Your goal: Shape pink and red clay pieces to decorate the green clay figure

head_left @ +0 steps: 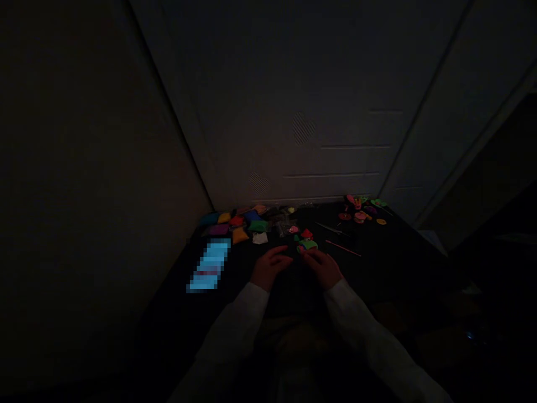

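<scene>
Both of my hands are over the dark tabletop (pixel 293 291), low in the centre of the frame. My left hand (pixel 271 268) is partly open, fingers loosely curved, with nothing visible in it. My right hand (pixel 322 267) is half curled, fingertips at the small green piece (pixel 309 244); I cannot tell whether they grip it. Just behind that piece sits 1 red piece (pixel 307 234). Coloured packets (pixel 240 234) lie left of centre, and 1 thin pink stick (pixel 343 248) lies to the right.

Glowing screen (pixel 208 266) pixelated, its content unreadable.
</scene>
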Motion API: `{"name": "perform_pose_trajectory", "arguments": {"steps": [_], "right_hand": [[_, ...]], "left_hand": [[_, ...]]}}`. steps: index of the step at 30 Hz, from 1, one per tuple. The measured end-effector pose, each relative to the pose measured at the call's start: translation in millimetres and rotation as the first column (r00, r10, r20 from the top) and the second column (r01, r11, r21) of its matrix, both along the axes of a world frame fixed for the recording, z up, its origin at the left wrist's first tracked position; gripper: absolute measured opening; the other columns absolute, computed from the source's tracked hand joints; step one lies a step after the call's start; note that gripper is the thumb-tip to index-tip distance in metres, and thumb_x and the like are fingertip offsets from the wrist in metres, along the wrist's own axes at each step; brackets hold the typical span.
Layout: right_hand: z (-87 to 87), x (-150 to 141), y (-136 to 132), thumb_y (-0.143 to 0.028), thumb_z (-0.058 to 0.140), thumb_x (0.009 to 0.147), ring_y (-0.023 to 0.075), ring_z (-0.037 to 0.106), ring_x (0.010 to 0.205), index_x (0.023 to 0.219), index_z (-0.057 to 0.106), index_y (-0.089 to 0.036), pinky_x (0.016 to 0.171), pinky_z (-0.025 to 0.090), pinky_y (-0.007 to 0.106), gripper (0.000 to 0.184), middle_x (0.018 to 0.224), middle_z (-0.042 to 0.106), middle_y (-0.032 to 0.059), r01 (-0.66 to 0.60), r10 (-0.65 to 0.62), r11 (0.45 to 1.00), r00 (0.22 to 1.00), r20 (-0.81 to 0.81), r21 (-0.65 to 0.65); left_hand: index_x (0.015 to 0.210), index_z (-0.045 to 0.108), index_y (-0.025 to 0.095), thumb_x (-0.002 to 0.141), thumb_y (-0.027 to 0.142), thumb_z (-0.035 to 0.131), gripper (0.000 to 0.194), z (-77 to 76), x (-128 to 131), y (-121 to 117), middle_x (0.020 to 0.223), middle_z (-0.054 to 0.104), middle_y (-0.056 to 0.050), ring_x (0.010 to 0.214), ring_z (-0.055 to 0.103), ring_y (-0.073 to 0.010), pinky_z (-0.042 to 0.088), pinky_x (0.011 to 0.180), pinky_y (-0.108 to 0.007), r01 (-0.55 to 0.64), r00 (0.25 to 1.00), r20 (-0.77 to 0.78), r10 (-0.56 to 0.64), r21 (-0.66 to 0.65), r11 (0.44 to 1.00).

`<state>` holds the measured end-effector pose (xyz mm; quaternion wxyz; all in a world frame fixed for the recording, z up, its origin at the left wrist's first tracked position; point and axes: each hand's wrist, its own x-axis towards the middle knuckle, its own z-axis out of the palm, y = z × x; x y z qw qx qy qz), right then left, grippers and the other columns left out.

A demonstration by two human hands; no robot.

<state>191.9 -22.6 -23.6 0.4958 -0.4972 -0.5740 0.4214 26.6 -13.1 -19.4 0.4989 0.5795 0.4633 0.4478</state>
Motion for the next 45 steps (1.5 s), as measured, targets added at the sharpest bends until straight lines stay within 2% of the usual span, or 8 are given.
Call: {"name": "perform_pose_trajectory", "arguments": {"steps": [9, 13, 19, 26, 31, 36, 41, 45], "right_hand": [[-5.3, 5, 1, -0.044, 0.048, 0.074, 0.0158, 0.056, 0.076, 0.089, 0.059, -0.016, 0.068, 0.042, 0.028, 0.034, 0.084, 0.062, 0.0047, -0.005, 0.000, 0.999, 0.993, 0.116, 0.039], [-5.5, 1, -4, -0.038, 0.046, 0.076, 0.0148, 0.056, 0.082, 0.091, 0.058, -0.017, 0.072, 0.042, 0.028, 0.028, 0.088, 0.061, 0.0042, -0.058, 0.018, 0.985, 0.971, 0.238, 0.162], [4.7, 0, -7, -0.032, 0.054, 0.073, 0.0170, 0.050, 0.092, 0.094, 0.059, -0.023, 0.082, 0.037, 0.032, 0.023, 0.094, 0.058, 0.0042, -0.231, -0.012, 0.899, 0.836, 0.549, 0.372], [4.4, 0, -3, -0.033, 0.049, 0.078, 0.0193, 0.048, 0.090, 0.089, 0.062, -0.022, 0.079, 0.034, 0.035, 0.020, 0.092, 0.058, 0.0062, -0.238, -0.184, 0.856, 0.690, 0.700, 0.460], [4.8, 3, -7, -0.030, 0.043, 0.082, 0.0172, 0.049, 0.085, 0.087, 0.063, -0.021, 0.075, 0.035, 0.032, 0.022, 0.090, 0.060, 0.0049, -0.326, -0.172, 0.845, 0.586, 0.792, 0.424], [3.4, 8, -24, -0.031, 0.040, 0.083, 0.0192, 0.045, 0.099, 0.103, 0.057, -0.025, 0.081, 0.034, 0.034, 0.027, 0.107, 0.056, 0.0028, -0.450, -0.108, 0.824, 0.471, 0.875, 0.344], [7.6, 11, -41, -0.050, 0.032, 0.082, 0.0252, 0.023, 0.121, 0.119, 0.042, -0.035, 0.093, 0.016, 0.048, 0.041, 0.134, 0.029, 0.0017, -0.516, -0.087, 0.826, 0.285, 0.955, 0.229], [10.5, 10, -41, -0.056, 0.026, 0.081, 0.0255, 0.016, 0.124, 0.126, 0.034, -0.030, 0.095, 0.012, 0.050, 0.053, 0.137, 0.022, 0.0066, -0.410, -0.110, 0.888, 0.246, 0.963, 0.206]], "left_hand": [[0.085, 0.059, 0.014, 0.049, 0.027, 0.073, 0.041, 4.6, -3, 0, 0.061, 0.062, 0.001, 0.060, 0.056, -0.0117, 0.044, 0.061, -0.024, -0.046, 0.994, 0.095, 0.052, -0.069, 0.997], [0.082, 0.059, 0.013, 0.055, 0.031, 0.068, 0.034, 1.4, 3, 2, 0.064, 0.064, -0.002, 0.055, 0.055, -0.0106, 0.042, 0.053, -0.023, 0.002, 0.989, 0.145, 0.013, -0.105, 0.995], [0.099, 0.055, 0.011, 0.060, 0.029, 0.064, 0.044, -0.8, 7, 0, 0.068, 0.065, -0.005, 0.059, 0.058, -0.0117, 0.045, 0.060, -0.026, 0.073, 0.960, 0.277, -0.036, -0.123, 0.990], [0.109, 0.050, 0.011, 0.059, 0.030, 0.064, 0.056, 2.5, 10, -6, 0.069, 0.066, -0.006, 0.061, 0.059, -0.0143, 0.045, 0.060, -0.028, 0.099, 0.966, 0.250, -0.068, -0.115, 0.988], [0.106, 0.051, 0.014, 0.060, 0.029, 0.058, 0.049, 3.7, -10, 6, 0.087, 0.065, -0.008, 0.076, 0.058, -0.0165, 0.043, 0.058, -0.025, -0.136, 0.978, 0.157, 0.140, -0.035, 0.990], [0.085, 0.059, 0.015, 0.060, 0.024, 0.053, 0.027, 1.0, -39, 17, 0.069, 0.065, -0.003, 0.063, 0.056, -0.0145, 0.040, 0.053, -0.024, -0.386, 0.921, 0.072, 0.383, 0.039, 0.922], [0.080, 0.060, 0.016, 0.061, 0.025, 0.051, 0.023, -1.3, -43, 15, 0.068, 0.064, -0.002, 0.064, 0.057, -0.0143, 0.041, 0.056, -0.024, -0.445, 0.896, 0.020, 0.444, 0.059, 0.894], [0.081, 0.060, 0.016, 0.062, 0.026, 0.050, 0.023, -1.6, -41, 15, 0.069, 0.064, -0.002, 0.063, 0.057, -0.0138, 0.042, 0.057, -0.024, -0.450, 0.893, -0.001, 0.450, 0.062, 0.891]]}}
